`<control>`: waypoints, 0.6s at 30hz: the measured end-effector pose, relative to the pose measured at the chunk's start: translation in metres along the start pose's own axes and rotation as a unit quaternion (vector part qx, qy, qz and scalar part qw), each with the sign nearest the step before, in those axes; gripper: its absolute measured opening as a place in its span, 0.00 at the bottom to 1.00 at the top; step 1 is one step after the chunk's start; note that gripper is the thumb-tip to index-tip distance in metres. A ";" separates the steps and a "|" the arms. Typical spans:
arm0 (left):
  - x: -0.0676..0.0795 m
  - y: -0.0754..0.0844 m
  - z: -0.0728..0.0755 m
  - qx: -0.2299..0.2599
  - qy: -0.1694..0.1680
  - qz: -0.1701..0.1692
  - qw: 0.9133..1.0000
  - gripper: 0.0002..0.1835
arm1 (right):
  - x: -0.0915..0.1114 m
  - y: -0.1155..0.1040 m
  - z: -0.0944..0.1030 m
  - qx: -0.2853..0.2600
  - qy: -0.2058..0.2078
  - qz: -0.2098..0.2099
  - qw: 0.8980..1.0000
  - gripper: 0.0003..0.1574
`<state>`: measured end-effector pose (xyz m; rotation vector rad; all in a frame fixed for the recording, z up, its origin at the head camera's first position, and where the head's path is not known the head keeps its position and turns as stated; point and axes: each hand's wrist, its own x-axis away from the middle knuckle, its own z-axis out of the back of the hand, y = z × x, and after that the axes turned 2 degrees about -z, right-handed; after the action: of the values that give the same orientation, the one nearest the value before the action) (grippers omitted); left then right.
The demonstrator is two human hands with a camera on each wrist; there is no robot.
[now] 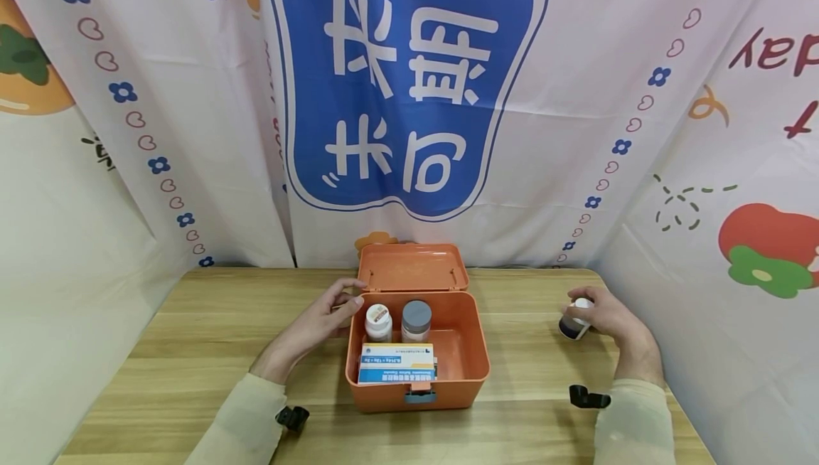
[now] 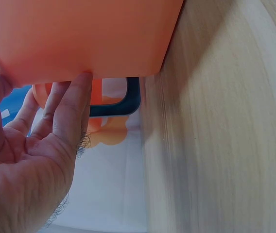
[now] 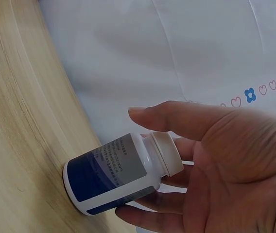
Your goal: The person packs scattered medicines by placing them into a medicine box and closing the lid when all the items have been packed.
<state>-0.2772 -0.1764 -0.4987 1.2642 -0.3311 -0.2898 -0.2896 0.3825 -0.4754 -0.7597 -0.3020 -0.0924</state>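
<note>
An orange storage box [image 1: 377, 398] sits on the table with its lid [image 1: 412, 266] raised at the back. Inside, a white bottle [image 1: 379, 324] and a grey-capped bottle [image 1: 416, 321] stand behind a blue-and-white medicine box [image 1: 397, 363]. My left hand [image 1: 333, 312] touches the storage box's left side near the back corner, fingers extended; the left wrist view shows the fingertips against its orange wall [image 2: 89, 39]. At the right, my right hand [image 1: 608, 312] surrounds a white-capped pill bottle [image 3: 109, 170] with a blue and grey label. The thumb is apart from this bottle, and the other fingers pass behind its cap.
The wooden table [image 1: 256, 351] reaches back to a white printed curtain [image 1: 537, 166], with more printed cloth on both sides. A dark handle [image 2: 133, 99] shows beyond the storage box in the left wrist view. A blue latch [image 1: 419, 397] hangs at the box's front.
</note>
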 end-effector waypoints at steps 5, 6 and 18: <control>0.000 0.001 0.000 0.004 -0.001 0.001 1.000 0.27 | -0.003 0.006 0.000 0.003 -0.003 0.016 1.000 0.41; 0.000 0.001 0.000 0.005 -0.001 0.001 1.000 0.27 | -0.004 0.006 0.000 0.000 -0.005 0.018 1.000 0.41; 0.000 0.001 -0.001 0.007 -0.002 0.001 1.000 0.27 | -0.004 0.002 -0.005 -0.012 0.007 0.025 1.000 0.43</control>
<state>-0.2769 -0.1757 -0.4982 1.2766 -0.3382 -0.2898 -0.2913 0.3802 -0.4816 -0.7886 -0.2698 -0.0545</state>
